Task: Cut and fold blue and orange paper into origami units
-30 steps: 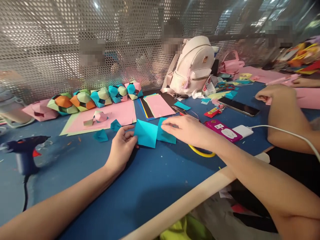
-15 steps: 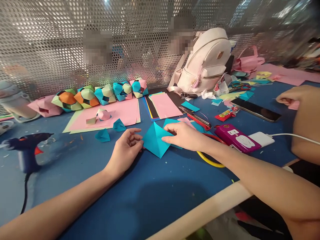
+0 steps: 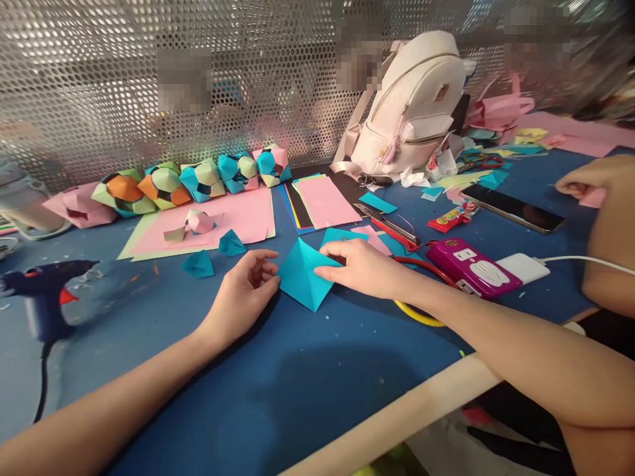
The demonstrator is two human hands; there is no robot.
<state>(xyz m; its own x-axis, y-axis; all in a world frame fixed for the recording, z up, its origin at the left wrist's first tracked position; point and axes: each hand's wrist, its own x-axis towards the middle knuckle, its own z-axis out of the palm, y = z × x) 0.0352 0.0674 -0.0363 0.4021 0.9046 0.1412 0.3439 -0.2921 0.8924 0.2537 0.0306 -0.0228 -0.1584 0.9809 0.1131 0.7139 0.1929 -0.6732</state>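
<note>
A blue square of paper [image 3: 303, 281] with a crease across it is held over the table between my two hands. My right hand [image 3: 364, 268] is closed on its right corner, thumb in front and index finger behind. At its left corner is my left hand [image 3: 245, 287], fingers curled and thumb tip against the paper's edge. Two small folded blue paper pieces, one nearer [image 3: 198, 264] and one farther [image 3: 231, 242], lie beyond my left hand. More blue paper [image 3: 342, 235] lies partly hidden behind my right hand.
A glue gun [image 3: 47, 291] stands at left. Folded paper balls [image 3: 163, 184] line the mesh wall behind pink sheets [image 3: 243, 211]. A backpack [image 3: 411, 112], red-handled cutter [image 3: 397, 228], phone [image 3: 513, 208] and purple power bank [image 3: 471, 268] are farther right, near another person's hand [image 3: 585, 178].
The view has shifted slightly, so things sit a little further left and higher. My hands keep nearly the same pose around the blue paper, which looks tilted a little differently.
</note>
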